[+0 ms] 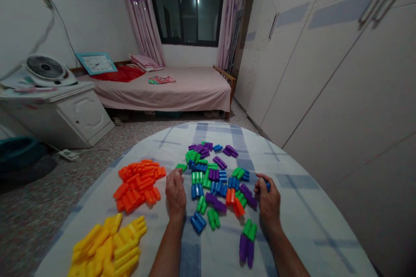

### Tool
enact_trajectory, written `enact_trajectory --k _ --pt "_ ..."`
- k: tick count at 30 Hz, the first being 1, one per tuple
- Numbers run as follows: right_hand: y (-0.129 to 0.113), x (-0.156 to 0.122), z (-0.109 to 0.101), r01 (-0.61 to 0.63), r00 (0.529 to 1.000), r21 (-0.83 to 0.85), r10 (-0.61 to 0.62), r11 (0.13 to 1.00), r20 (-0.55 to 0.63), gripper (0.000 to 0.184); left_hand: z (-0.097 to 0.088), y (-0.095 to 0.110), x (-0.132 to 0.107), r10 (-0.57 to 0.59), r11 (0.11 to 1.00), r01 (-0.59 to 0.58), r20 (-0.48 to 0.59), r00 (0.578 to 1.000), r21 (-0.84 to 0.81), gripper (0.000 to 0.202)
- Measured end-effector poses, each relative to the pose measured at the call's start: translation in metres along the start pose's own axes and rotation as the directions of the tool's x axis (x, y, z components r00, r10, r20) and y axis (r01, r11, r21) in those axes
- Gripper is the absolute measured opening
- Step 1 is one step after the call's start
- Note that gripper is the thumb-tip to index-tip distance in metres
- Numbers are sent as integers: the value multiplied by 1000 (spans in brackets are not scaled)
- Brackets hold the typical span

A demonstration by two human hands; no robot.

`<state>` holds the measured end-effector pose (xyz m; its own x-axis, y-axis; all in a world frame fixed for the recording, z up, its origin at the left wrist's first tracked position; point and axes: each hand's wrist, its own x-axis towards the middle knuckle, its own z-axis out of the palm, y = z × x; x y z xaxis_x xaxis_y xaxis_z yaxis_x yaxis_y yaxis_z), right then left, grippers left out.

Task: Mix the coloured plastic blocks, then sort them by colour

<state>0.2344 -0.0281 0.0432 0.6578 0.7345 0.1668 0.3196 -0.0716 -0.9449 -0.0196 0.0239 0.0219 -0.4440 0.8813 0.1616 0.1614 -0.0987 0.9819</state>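
Plastic building blocks made of joined tubes lie on a cloth-covered round table. My left hand point(176, 192) is left of the mixed pile, its fingers closed at a green block point(181, 167) that shows just past the fingertips. On the pile's right side my right hand point(269, 199) curls around a blue block point(268, 185), mostly hidden by the fingers. Between the hands lie green, blue and purple blocks point(213, 175), with an orange block point(230, 197) among them. Close to my right wrist, a green block point(249, 228) touches a purple block point(246, 249).
An orange heap point(138, 184) and a yellow heap point(107, 246) of blocks sit on the left of the tablecloth point(302, 225). Beyond the table stand a bed point(195, 91), a white cabinet point(81, 117) with a fan point(45, 69), and a tall wardrobe point(325, 73) on the right.
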Motion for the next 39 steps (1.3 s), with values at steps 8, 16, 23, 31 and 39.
enact_trajectory --k 8,16,23,31,39 --pt "-33 19 -22 -36 994 -193 55 980 96 45 1 -4 2 80 993 -82 26 996 86 45" --pt "-17 47 6 397 891 -569 -154 720 426 42 1 1 1 97 980 -109 78 992 164 45" --pt "-13 46 23 440 860 -635 -95 635 502 42 6 3 -3 139 963 -151 70 988 225 43" --pt "-6 29 19 533 813 -538 -219 653 539 44 9 7 -3 143 937 -171 113 983 304 44" --pt "-18 34 20 427 844 -437 -176 792 506 37 11 6 0 149 923 -184 129 980 337 45"
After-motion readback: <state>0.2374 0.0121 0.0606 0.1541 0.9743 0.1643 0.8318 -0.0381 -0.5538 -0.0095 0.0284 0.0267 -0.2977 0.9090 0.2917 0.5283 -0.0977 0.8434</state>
